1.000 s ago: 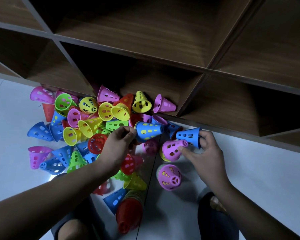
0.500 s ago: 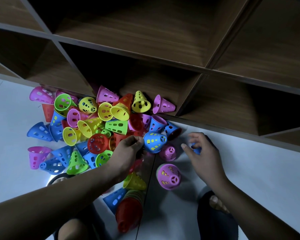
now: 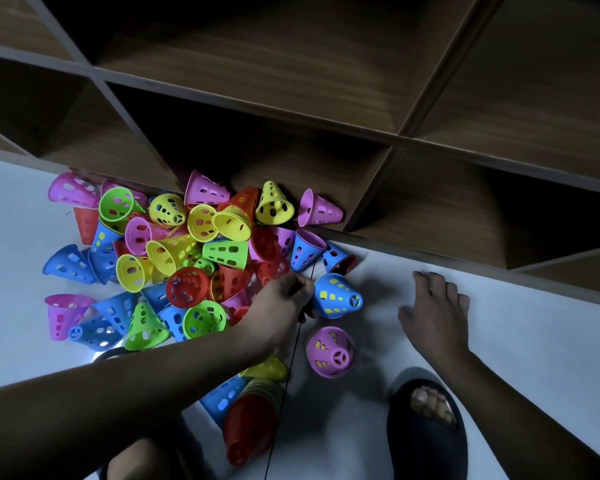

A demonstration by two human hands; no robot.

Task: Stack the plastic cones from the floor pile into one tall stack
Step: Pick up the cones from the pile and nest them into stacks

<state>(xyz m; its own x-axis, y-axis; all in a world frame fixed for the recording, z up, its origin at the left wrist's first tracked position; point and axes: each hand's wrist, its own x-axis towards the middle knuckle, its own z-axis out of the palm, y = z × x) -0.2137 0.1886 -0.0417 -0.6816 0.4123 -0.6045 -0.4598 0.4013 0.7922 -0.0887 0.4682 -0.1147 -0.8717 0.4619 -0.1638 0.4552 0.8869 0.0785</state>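
- While the left hand (image 3: pixel 284 299) pinches the wide rim of a blue cone (image 3: pixel 336 296) between thumb and fingers, that cone sits tilted at the right edge of the pile (image 3: pixel 187 251), narrow tip pointing away from the pile.
- Blue cone: yellow shows through its slots; can't tell if it touches the floor (image 3: pixel 516 348).
- Right hand (image 3: pixel 433 313): open, fingers loosely spread, holding nothing; well right of the pile, over bare floor; floor contact unclear.
- Pink cone (image 3: pixel 329 351): lies alone on the floor, just off the pile's near-right corner, nearer the camera than the blue cone, tip toward the camera, apart from both hands.
- Stack (image 3: pixel 253 424): nested cones, red outermost, lying on its side on the near side of the pile, partly under the left forearm; green and yellow rims show at its far end.
- Pile: loose cones in pink, green, yellow, blue and red, jumbled on the floor; its far edge reaches into the lowest compartment of the shelf (image 3: pixel 291 116).
- Shelf: dark wood, open compartments, on the far side of the pile.
- Slipper (image 3: pixel 426 441): dark, toes showing, near-right of the pile.
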